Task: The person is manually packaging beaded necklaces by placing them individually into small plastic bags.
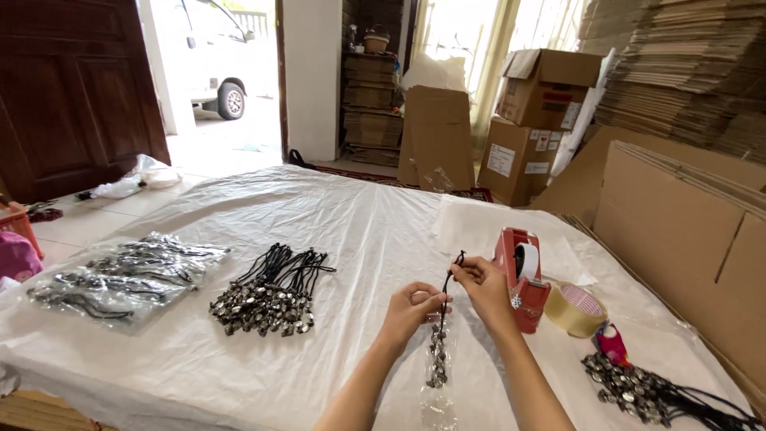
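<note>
At table centre-front, on white sheet (pixel 335 215): both hands raised just above surface, working one beaded black cord strand (pixel 438 351). Left hand (pixel 412 310) with fingers curled in, pinching clear narrow bag (pixel 438 383) near its mouth, beside cord. Right hand (pixel 483 286) with thumb and forefinger pressed together on cord's upper part, other fingers loosely bent. Strand's long axis near vertical in frame, running away from wearer: black loop end pointing up and away at top, metallic bead cluster hanging toward wearer at bottom. Bead end sitting inside clear bag, cord top sticking out above bag mouth; bag's lower end resting on sheet, exact fill depth hard to tell.

Just right of right hand: red tape dispenser (pixel 523 279), upright, roll loaded. Beside it, loose tape roll (pixel 576 309) lying flat. Farther right near edge: loose pile of beaded cords (pixel 654 395), black cords trailing right. Left of hands, well apart: second loose pile (pixel 270 295), beads toward wearer, cords fanning away. Far left: clear plastic packets (pixel 128 275) holding similar strands, stacked overlapping. Behind table: open cardboard boxes (pixel 538 104), contents not visible; flat cardboard stacks (pixel 686 72) at right.
</note>
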